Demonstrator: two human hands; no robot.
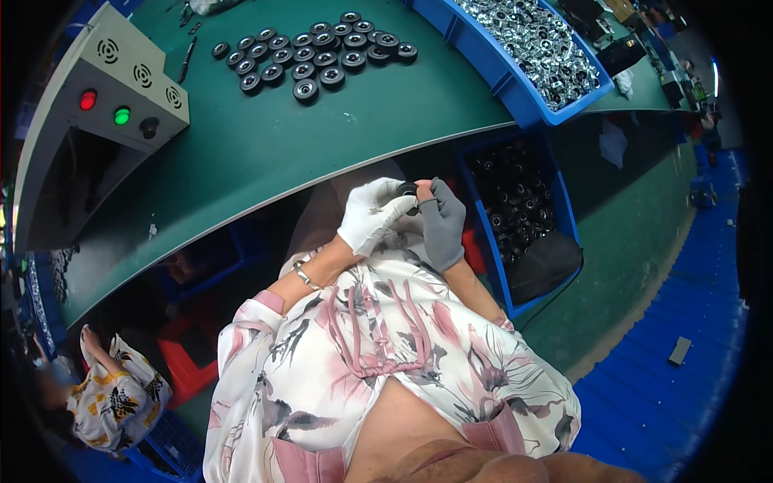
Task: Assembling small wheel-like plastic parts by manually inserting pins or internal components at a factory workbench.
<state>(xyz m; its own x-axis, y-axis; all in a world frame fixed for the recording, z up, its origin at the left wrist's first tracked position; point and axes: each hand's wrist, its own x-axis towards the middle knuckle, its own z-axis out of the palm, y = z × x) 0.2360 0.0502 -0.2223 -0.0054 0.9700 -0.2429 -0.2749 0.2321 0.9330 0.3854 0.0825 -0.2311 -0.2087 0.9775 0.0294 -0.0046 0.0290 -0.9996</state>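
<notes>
In front of my lap, just off the table's near edge, a small black wheel is held between my two hands. My left hand, in a white glove, has its thumb and fingers closed on the wheel's left side. Closed in a pinch at its right side is my right hand, in a grey glove with a bare fingertip showing. Any small part under the right fingertips is hidden. Several like black wheels with metal centres lie grouped on the green table.
A blue bin of shiny metal parts sits on the table at the right. Below it, another blue bin holds black wheels and a dark cloth or bag. A pale machine with red and green buttons stands left. Another person sits lower left.
</notes>
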